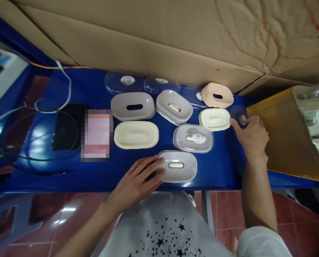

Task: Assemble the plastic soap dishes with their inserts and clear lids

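My left hand [143, 175] has its fingers spread, their tips resting on the left end of a grey oval dish [186, 173] with a cream insert in its slot. At the right, my right hand [251, 137] is closed on a clear lid [237, 113] that bears a round label, beside the cream tray [215, 119]. Behind the near dish sits a grey dish under a labelled clear cover [180, 142]. Farther back are another grey dish with an insert [179, 101], a slotted grey dish [134, 110], a cream tray [136, 135] and a peach slotted dish [215, 91].
Several clear lids [116, 82] line the back of the blue table [100, 178]. A cardboard box [287, 132] holding clear plastic pieces stands at the right. At the left lie a blurred-out rectangle [97, 135], a black pad [65, 132] and cables.
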`<state>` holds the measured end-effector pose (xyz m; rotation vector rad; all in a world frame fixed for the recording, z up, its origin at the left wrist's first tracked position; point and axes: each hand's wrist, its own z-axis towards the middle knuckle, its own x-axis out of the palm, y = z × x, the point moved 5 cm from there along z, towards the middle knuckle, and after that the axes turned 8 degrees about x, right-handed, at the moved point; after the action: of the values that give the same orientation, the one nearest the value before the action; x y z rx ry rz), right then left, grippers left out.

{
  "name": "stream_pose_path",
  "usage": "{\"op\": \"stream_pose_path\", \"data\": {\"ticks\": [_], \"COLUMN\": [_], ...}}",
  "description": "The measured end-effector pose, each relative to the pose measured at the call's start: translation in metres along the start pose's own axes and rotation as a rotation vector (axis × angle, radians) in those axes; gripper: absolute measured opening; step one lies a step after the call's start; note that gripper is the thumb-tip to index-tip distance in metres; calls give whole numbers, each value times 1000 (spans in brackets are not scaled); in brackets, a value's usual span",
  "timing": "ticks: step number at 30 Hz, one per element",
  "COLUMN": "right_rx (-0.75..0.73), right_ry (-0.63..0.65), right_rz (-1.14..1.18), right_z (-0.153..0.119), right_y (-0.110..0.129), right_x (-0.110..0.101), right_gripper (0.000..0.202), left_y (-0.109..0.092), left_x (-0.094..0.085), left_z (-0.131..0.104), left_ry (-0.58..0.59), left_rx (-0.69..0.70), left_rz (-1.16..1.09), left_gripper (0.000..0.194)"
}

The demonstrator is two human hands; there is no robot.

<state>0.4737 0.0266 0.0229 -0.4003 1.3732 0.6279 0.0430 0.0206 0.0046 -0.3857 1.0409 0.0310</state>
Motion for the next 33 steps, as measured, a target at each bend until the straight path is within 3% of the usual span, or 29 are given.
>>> {"op": "stream_pose_path", "data": {"ticks": [4,8,12,15,18,20,22,27,33], "right_rx": [-64,-134,-309,-508,-814,-1018,-1153,-1278,-1264], "right_ry": [12,20,-15,28,252,328,323,303,309], "right_rz": [88,126,322,470,573,569,540,467,432], "right_z": [-30,-77,-135,-175,-204,-213,-213,-204,-209], "right_y": [-31,-62,-71,-52,-9,21,44,71,66], "right_x": [-6,-10,-31,-49,-53,-51,-47,-31,-22], "right_gripper": [54,62,57,58,56,56,55,52,58], "left_y": [0,0,0,-1,0,0,0,0,1], "left_x": [-1,-1,-3,-3,-4,-3,-3,-1,-1], "left_z": [0,0,2,1,-1,-2,-3,-1,-3], "left_ry": [10,20,-2,-26,-55,-72,-72,-46,-74], "left_rx": [-5,-9,-7,13,29,35,40,-11,-28], "left_rz": [-6,-16,-24,-32,-38,-43,-41,-15,-30], "left_gripper": [22,24,28,32,36,39,40,40,42]}}
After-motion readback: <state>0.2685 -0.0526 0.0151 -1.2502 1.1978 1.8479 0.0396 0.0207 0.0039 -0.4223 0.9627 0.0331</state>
